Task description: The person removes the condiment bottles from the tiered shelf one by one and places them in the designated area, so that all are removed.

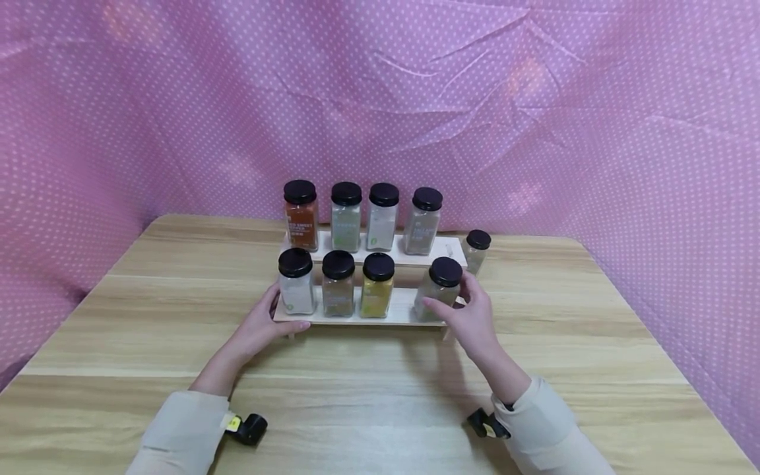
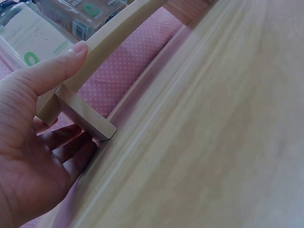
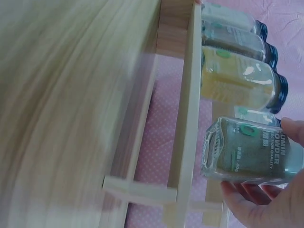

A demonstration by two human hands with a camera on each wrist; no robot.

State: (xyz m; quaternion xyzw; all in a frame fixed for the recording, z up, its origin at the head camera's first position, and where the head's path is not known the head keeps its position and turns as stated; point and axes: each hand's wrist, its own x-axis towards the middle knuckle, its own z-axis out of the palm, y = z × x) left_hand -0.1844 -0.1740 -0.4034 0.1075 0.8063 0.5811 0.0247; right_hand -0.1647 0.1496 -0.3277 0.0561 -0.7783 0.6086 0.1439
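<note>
My right hand (image 1: 475, 323) grips a cumin powder jar (image 1: 439, 293) with a black lid, thumb on one side and fingers on the other. In the right wrist view the base of this cumin powder jar (image 3: 251, 152) shows a small gap from the lower shelf (image 3: 187, 123), near its right end. The two-tier wooden spice rack (image 1: 368, 320) has its left end held by my left hand (image 1: 261, 330). The left thumb lies along the front edge of the lower shelf, as the left wrist view shows, with the fingers by the rack's leg (image 2: 85, 114).
On the lower shelf stand a white jar (image 1: 297, 293), a brownish jar (image 1: 338, 298) and a yellow jar (image 1: 377, 297). Several jars, including a red sweet pepper one (image 1: 302, 227), line the upper shelf (image 1: 451, 251). Behind the rack's right end is another jar (image 1: 477, 254). Pink dotted cloth (image 1: 380, 99) hangs behind the table.
</note>
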